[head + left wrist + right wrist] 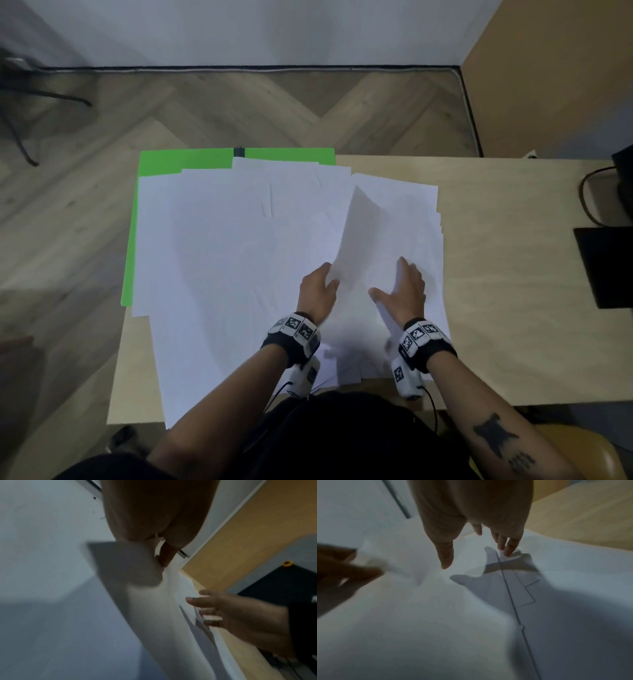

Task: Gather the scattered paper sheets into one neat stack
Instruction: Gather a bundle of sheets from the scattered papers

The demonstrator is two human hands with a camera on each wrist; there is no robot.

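Raised white paper sheet [359, 236]: long axis running away from the person, pinched by left hand [317, 291]; right hand [404, 291], fingers [508, 547] spread wide, just right of it, on flat white sheets [222, 257].

The head view looks steeply down from above onto the pale wooden bench [513, 274], facing forward. Each wrist view sits close behind its own hand, looking along the fingers. All three views share the overlapping white paper sheets [222, 257] [154, 615] [419, 628].
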